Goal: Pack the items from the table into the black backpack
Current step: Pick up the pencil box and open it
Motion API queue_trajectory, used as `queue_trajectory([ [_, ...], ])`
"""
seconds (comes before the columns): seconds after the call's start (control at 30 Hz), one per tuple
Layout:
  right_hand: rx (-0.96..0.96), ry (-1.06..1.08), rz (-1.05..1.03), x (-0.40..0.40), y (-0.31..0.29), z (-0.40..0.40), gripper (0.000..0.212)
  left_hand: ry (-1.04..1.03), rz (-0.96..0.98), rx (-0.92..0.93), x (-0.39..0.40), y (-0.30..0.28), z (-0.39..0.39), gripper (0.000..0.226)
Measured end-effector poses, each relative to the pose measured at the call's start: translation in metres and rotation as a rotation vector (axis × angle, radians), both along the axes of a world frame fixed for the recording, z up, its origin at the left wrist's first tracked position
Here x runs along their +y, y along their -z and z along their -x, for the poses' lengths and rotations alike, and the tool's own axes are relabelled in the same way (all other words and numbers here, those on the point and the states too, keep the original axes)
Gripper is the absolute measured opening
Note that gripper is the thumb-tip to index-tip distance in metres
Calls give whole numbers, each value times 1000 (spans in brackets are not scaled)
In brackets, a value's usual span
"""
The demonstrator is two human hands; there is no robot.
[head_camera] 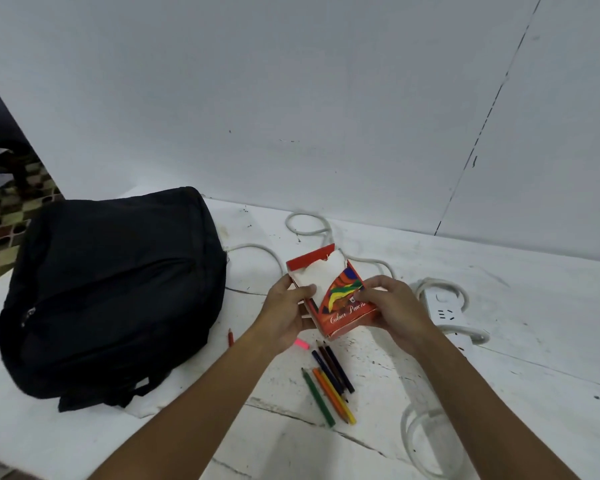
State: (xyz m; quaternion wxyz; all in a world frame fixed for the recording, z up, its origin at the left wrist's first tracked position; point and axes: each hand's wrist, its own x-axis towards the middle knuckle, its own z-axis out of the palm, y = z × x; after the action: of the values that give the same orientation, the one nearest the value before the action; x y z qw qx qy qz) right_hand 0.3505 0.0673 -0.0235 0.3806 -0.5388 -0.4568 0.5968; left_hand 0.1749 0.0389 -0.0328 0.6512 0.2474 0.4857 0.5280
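The black backpack lies on the left of the white table, its zips closed as far as I can see. Both hands hold a red colour pencil box above the table's middle, its torn top flap standing up. My left hand grips the box's left side and my right hand its right side. Several loose colour pencils lie on the table just below the box. A short red pencil lies by the backpack, and a small pink piece peeks out under my left wrist.
A white power strip with a thick white cable looping across the table sits to the right of my hands. More cable coils lie at the front right. A white wall rises right behind the table.
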Motion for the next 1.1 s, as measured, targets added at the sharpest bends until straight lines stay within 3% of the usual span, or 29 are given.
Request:
queue_trajectory([
  [0.1,63,-25,44,0,0,-3,35,-16,-5,13,-4,0,2,33],
  [0.23,103,-196,145,-3,-6,-4,25,4,-34,71,-14,-9,4,27],
  [0.33,154,-209,133,-5,-8,3,20,-26,-12,228,-29,-25,16,33],
  [0.43,224,-234,135,-7,-12,16,17,-146,-115,615,-54,-39,46,45],
  [0.6,232,-352,153,-17,-17,58,17,-314,-445,1217,-108,-54,133,24],
  [0.7,241,-431,170,-26,-17,84,20,-32,-297,1633,-127,-45,192,52],
  [0.77,239,-480,168,-32,-18,101,19,180,-89,1762,-136,-35,223,73],
  [0.83,192,-521,150,-36,-17,114,19,196,-43,1783,-140,-21,246,63],
  [0.93,73,-648,151,-42,-16,131,25,56,-227,1771,-135,-15,266,27],
  [1.0,24,-730,168,-46,-15,142,24,-103,-304,1646,-123,-29,274,14],
  [1.1,38,-727,188,-51,-20,163,14,-269,-353,1545,-99,-67,289,14],
])
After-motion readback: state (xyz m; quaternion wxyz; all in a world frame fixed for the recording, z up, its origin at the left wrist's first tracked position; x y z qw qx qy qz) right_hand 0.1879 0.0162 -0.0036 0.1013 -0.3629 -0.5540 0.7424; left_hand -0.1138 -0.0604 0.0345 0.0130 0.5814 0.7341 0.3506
